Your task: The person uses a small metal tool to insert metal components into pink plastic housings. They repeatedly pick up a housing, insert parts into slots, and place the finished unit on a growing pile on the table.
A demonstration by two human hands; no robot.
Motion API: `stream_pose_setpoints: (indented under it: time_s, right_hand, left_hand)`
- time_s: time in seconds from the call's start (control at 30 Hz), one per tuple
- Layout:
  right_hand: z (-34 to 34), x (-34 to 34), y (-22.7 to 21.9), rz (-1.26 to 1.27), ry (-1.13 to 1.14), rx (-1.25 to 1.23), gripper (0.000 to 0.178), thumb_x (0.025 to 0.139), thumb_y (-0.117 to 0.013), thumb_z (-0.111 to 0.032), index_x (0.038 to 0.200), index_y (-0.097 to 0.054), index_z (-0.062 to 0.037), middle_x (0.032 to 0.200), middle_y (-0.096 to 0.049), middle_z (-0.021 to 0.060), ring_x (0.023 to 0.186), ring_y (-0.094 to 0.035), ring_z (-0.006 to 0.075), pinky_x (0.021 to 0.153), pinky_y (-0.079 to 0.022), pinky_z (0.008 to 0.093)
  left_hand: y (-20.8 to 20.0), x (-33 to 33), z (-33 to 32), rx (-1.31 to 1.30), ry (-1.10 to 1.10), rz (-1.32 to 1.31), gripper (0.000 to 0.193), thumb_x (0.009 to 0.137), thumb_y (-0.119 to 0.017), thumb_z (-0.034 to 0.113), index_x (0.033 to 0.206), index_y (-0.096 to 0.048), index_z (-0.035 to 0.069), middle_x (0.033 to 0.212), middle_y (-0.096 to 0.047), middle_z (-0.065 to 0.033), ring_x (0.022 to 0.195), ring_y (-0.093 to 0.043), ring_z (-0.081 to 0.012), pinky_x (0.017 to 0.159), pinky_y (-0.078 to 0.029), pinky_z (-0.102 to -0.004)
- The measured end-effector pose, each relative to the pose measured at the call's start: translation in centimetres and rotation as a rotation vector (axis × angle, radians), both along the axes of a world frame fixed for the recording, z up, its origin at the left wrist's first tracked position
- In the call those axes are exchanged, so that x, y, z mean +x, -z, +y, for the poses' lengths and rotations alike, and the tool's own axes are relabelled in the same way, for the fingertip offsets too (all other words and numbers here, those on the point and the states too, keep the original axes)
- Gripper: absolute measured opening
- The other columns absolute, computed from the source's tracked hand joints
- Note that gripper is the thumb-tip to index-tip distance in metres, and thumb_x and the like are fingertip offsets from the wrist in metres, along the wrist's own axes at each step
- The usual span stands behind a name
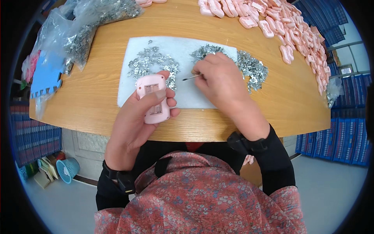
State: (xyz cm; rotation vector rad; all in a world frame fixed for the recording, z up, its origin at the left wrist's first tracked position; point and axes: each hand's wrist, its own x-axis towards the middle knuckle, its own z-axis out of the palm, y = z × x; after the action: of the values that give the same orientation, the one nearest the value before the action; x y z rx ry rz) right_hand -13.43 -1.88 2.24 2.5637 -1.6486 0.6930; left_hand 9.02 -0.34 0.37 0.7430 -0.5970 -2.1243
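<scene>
Head view: pink casing upright in the left hand, slim tool pointing its way from the right!

Across the broad desk (97,84), a great heap of pink casings (290,25) fills the far right corner. Nearer the middle lies the white mat (186,48), loose metal pieces (150,64) scattered over its left half, more bunched at its far right corner and past its right edge. Here's the left hand (134,111) over the mat's near left corner, fingers wrapped round one pink casing (156,110), thumb across its face, long axis running roughly near edge to far edge. And the right hand (222,80), over the mat's right half, nearer the right-hand pieces! Its fingers are pinched on a slim tool (191,77), dark tip aimed left, near the casing but apart from it. Whether those fingertips also have a metal piece, I can't tell.
</scene>
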Motion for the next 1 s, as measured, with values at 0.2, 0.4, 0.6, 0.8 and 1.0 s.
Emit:
stream_pose_setpoints:
  time_s: [0.2,0.4,0.6,0.8,1.0]
  right_hand:
    - [2.6,-0.4,-2.6,-0.234,-0.077,0.23,0.009,0.073,-0.069,-0.008,0.078,-0.064,-0.0029,0.081,-0.061,0.0117,0.079,-0.059,0.0322,0.071,-0.048,0.0428]
    - [4.4,-1.0,-3.3,-0.404,-0.108,0.268,0.014,0.077,-0.07,-0.008,0.088,-0.063,-0.0016,0.079,-0.059,0.01,0.075,-0.059,0.0261,0.07,-0.048,0.0357]
    - [5.7,-1.4,-1.9,-0.9,0.141,0.524,0.008,0.086,-0.067,-0.004,0.093,-0.065,-0.0005,0.085,-0.059,-0.0008,0.081,-0.051,0.0076,0.072,-0.042,0.0248]
    - [4.8,-1.2,-2.2,-0.559,0.054,0.27,0.012,0.081,-0.068,-0.005,0.092,-0.064,-0.0015,0.081,-0.06,0.0108,0.077,-0.06,0.0266,0.069,-0.048,0.036]
    - [4.6,-1.0,-1.2,-0.383,0.042,0.123,0.012,0.077,-0.07,-0.005,0.086,-0.063,-0.0032,0.081,-0.06,0.0123,0.08,-0.059,0.0343,0.072,-0.048,0.0426]
  left_hand:
    - [-0.7,-2.8,-0.3,-0.067,-0.022,-0.122,0.054,0.088,-0.07,0.01,0.137,-0.047,0.004,0.099,-0.063,-0.0071,0.088,-0.065,-0.0169,0.077,-0.058,-0.0321]
    - [-0.2,-4.0,0.1,-0.02,0.091,-0.038,0.055,0.085,-0.074,0.007,0.135,-0.05,0.004,0.1,-0.062,-0.0063,0.085,-0.066,-0.0165,0.075,-0.058,-0.0305]
    - [-0.5,-5.0,0.6,0.062,0.112,-0.024,0.044,0.099,-0.056,0.026,0.137,-0.048,0.007,0.098,-0.063,-0.0073,0.084,-0.066,-0.0186,0.076,-0.059,-0.0376]
    - [0.1,-5.6,0.4,0.091,0.198,0.08,0.058,0.107,-0.018,0.047,0.143,-0.041,0.008,0.108,-0.065,-0.0125,0.092,-0.066,-0.0237,0.084,-0.059,-0.049]
    - [-0.1,-6.4,0.9,0.121,0.176,0.055,0.054,0.108,-0.021,0.047,0.137,-0.043,0.007,0.111,-0.063,-0.0114,0.091,-0.066,-0.0222,0.082,-0.059,-0.0453]
